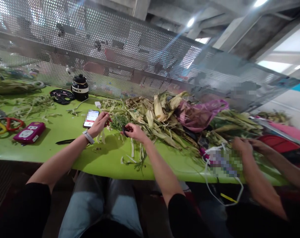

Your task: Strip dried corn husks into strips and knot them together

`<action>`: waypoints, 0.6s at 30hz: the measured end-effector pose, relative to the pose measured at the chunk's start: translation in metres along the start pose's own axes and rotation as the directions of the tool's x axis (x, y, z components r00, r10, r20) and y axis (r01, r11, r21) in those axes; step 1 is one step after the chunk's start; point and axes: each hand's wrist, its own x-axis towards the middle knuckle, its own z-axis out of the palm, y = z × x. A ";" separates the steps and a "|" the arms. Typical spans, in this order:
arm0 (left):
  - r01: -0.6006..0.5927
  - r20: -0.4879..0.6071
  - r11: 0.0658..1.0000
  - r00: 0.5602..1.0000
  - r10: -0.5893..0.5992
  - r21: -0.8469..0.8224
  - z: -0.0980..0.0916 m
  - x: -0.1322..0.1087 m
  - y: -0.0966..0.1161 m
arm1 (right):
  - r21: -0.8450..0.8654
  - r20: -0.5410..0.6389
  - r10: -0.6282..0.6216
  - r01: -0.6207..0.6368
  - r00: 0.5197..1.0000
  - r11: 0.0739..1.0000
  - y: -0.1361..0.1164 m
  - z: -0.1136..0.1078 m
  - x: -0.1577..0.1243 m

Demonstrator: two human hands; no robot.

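Observation:
My left hand [102, 123], with a pale watch band on the wrist, is closed in a pinch on a thin plant stem. Pale strips [103, 137] hang just below it. To its right, my right hand [135, 132] has its fingers closed round a small black tool [125, 131] that looks like scissors; its blades are hidden. Fine green sprigs [118, 121] lie between the two hands. A lit phone [91, 118] rests beside my left hand. Under my right hand, cut stems and leaves [138, 162] are scattered on the green tabletop [100, 165].
A heap of dry corn husks [150, 115] and a pink plastic bag [199, 114] stand behind. At left are a magenta box [29, 133], red-handled scissors [15, 124] and a black bottle [80, 87]. A co-worker's hands [246, 145] work at right. A perforated metal screen [110, 53] borders the table.

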 end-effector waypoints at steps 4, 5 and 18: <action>0.024 0.012 1.000 1.000 -0.024 -0.011 0.007 -0.004 0.002 | -0.081 -0.111 -0.068 0.059 0.992 0.995 0.016 0.008 0.004; 0.028 0.016 0.999 0.999 -0.027 -0.017 0.008 -0.005 0.002 | -0.114 -0.121 -0.075 0.061 0.990 0.992 0.019 0.009 0.004; 0.048 0.045 0.999 0.998 -0.047 -0.018 0.012 -0.006 -0.004 | -0.498 -0.216 -0.191 0.061 0.957 0.865 0.025 0.004 0.002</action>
